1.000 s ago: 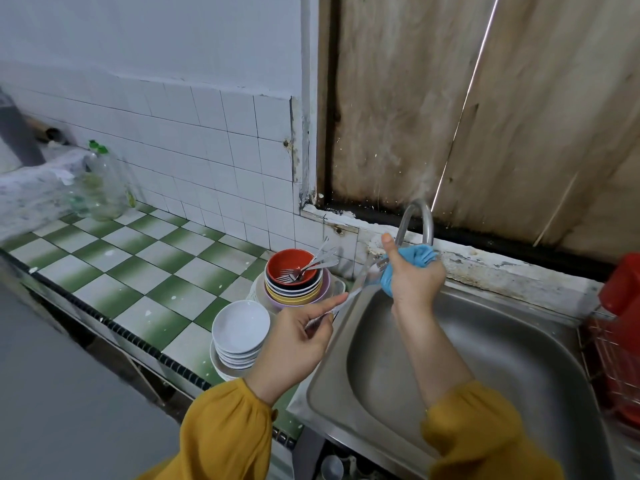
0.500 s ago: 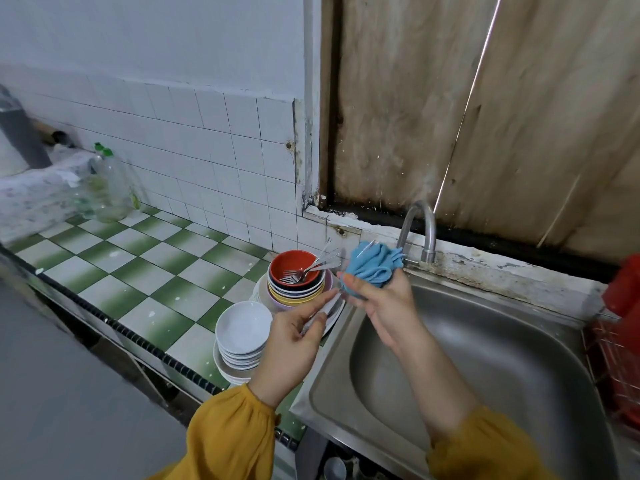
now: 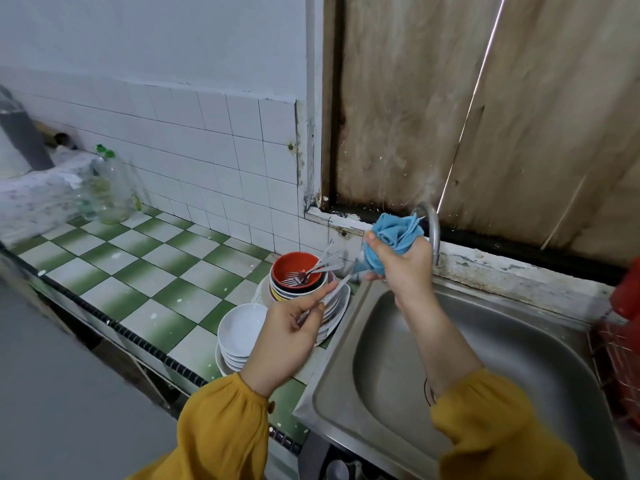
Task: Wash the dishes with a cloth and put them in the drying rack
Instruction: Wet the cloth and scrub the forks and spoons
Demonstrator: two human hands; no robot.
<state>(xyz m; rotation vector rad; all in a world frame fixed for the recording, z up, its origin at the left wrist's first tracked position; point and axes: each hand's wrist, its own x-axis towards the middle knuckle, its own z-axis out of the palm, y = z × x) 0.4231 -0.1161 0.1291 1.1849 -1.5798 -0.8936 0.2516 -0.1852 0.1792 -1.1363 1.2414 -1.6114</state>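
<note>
Blue cloth (image 3: 394,237) sits bunched in the gripping right hand (image 3: 407,271), raised over the sink (image 3: 519,341). A metal utensil (image 3: 337,291) slants up and rightward from the left hand (image 3: 285,339), which pinches its handle, to the cloth; a stack of bowls (image 3: 290,266) stands just behind.

Green-capped bottles (image 3: 111,188) are standing on the green-and-white checkered counter (image 3: 145,268) by the tiled wall (image 3: 207,147), a grey pipe (image 3: 22,136) rising at far left.

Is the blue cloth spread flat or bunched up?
Bunched up: the right hand grips the cloth in a wad, its folds bulging above the fingers.
</note>
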